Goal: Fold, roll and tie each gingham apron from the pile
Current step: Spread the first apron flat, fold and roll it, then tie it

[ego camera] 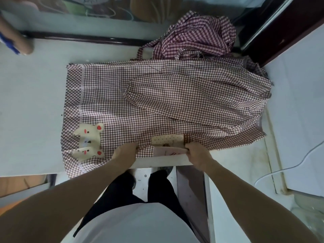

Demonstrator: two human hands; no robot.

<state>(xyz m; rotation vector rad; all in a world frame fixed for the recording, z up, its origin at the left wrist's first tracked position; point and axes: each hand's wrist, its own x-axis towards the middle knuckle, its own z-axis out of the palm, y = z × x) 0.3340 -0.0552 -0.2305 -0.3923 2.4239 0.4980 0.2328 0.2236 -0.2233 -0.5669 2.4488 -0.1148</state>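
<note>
Two hands, one spread apron, one crumpled pile.
Left hand (125, 152) and right hand (197, 152) pinch the brown-and-white gingham cotton apron (157, 106) at the white table's (31, 102) near edge; darker gingham pile (196, 39) at far edge.

Pale table (31, 106) (worn front edge); dark wooden frame (280, 35) at right; white cable (287, 168) nearby.

Brown-and-white gingham apron (157, 95), cream bear patch (88, 142) (red cheeks), darker maroon-checked pile (198, 37), white table (29, 102)
</note>
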